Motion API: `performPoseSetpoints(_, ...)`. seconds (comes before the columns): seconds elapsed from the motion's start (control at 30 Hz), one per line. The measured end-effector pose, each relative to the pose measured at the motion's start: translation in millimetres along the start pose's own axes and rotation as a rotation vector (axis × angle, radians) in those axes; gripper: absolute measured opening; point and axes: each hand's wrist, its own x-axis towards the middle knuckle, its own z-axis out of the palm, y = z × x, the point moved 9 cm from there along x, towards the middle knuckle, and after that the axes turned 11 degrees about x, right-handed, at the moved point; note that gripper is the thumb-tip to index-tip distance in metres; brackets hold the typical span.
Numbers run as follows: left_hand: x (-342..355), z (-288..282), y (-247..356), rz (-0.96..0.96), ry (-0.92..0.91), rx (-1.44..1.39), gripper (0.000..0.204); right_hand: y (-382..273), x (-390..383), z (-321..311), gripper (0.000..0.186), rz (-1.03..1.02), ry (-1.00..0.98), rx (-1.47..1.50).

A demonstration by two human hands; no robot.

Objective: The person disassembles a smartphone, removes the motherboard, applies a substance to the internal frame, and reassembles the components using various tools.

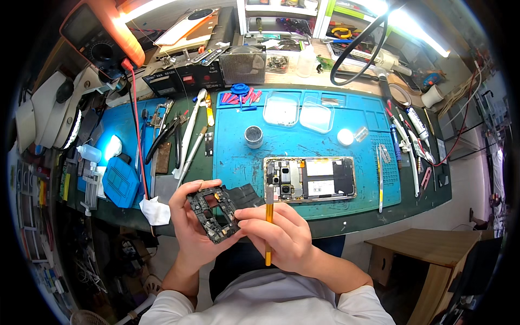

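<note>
Left hand (189, 233): fingers bent round the outer edge of a dark circuit board (210, 218), palm side beneath it; grip narrow, board held tilted. A black flexible sheet (245, 196) extends from the board's far side, toward the right hand.

Right hand (283, 235): fingers curled, keeping hold of an orange-handled tool (269, 227), grey end pointing away from the body; its foremost fingertips meet the board's near right edge. Whether they press or merely rest there, I cannot tell from where I stand.

Beyond the right hand: one opened phone (329, 188), innards exposed, lying on a blue mat (346, 208). Farther beyond, between the two hands' lines of reach: one small jar (253, 138), dark inside. Past that jar, slightly right: two clear plastic trays (281, 123), side by side.

Right of the right hand, well apart: one slender tool (381, 187), lying lengthwise on the mat; farther out, assorted pens and cables.

Left of the left hand, near: one crumpled white tissue (155, 212); past it, one blue box (120, 182). Ahead and left of the same hand: black-handled pliers (161, 140); far beyond, one orange-cased multimeter (100, 40).
</note>
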Motion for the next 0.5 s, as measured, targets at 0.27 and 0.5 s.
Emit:
performPoseSetpoints(0.27, 1.3, -5.4, -7.9, -0.054, 0.055, -0.13, 0.111, -10.7, -9.3, -42.0, 0.036, 0.102, -0.029, -0.075)
performPoseSetpoints(0.5, -1.7, -2.7, -5.3, -0.018, 0.044, -0.042, 0.112, -1.4, -21.4, -90.7, 0.035, 0.279, 0.032, -0.229)
